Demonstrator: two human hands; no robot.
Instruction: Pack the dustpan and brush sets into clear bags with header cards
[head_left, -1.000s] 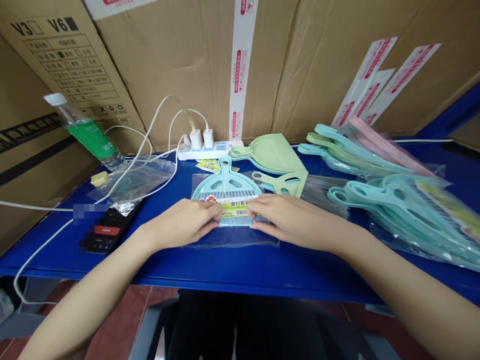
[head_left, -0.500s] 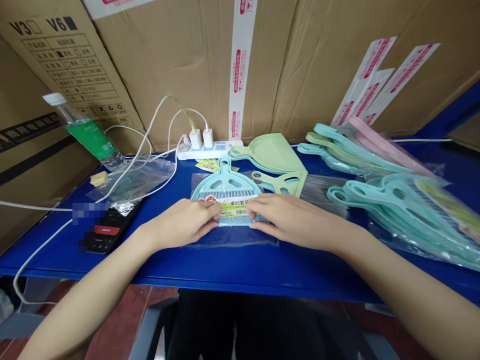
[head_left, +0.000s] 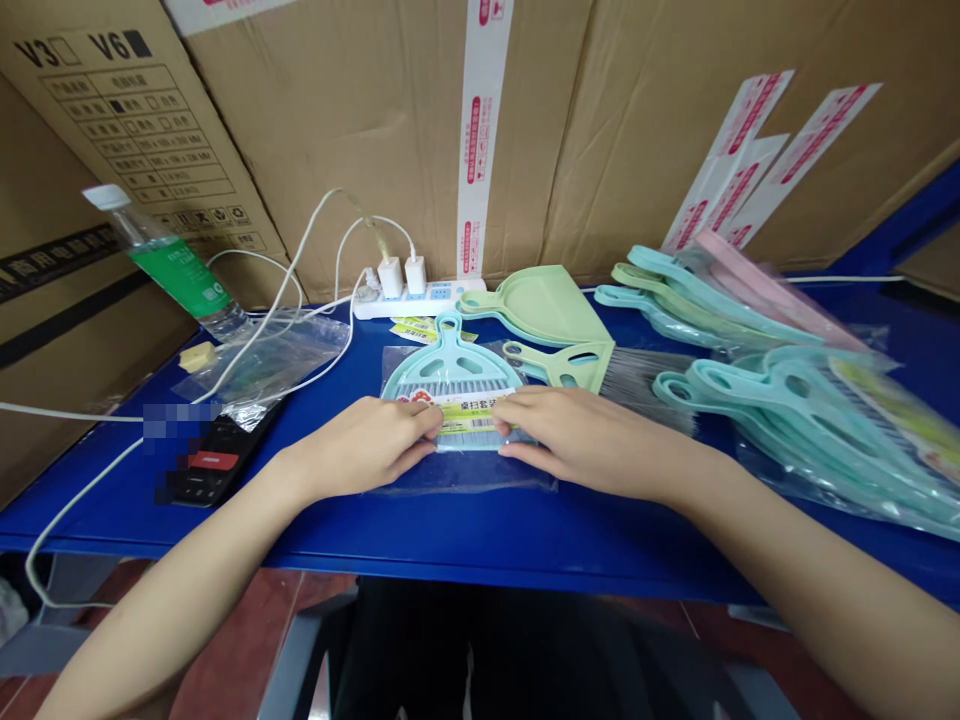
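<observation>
1. Fingers point(head_left: 426, 424) of the left hand point(head_left: 367, 445) are curled nearly closed, the thumb set slightly apart, holding the left near corner of a wrapped dustpan set point(head_left: 450, 374); some fingertips are hidden.
2. Right hand point(head_left: 559, 430): similarly bent, with little gap between thumb and fingers, it holds the opposite near corner.
3. Wrapped dustpan set: pale blue, it lies flat on the blue table point(head_left: 465, 535), between the two hands, handle pointing away from the person. A printed label point(head_left: 472, 409) crosses its bristles, and clear film point(head_left: 465, 476) extends past its near edge.
4. Green dustpan point(head_left: 555, 305): it lies just beyond and to the right, with a green brush point(head_left: 600, 372) in front of it.
5. Far right: two groups of bagged sets, one mostly pale blue point(head_left: 810, 410), the other including a pink dustpan point(head_left: 772, 290).
6. Behind: a white power strip point(head_left: 441, 297) stands near the cardboard point(head_left: 375, 120).
7. Left side: a green-labelled bottle point(head_left: 180, 272) leans beyond a crumpled bag point(head_left: 292, 350) and a dark phone point(head_left: 217, 465).
</observation>
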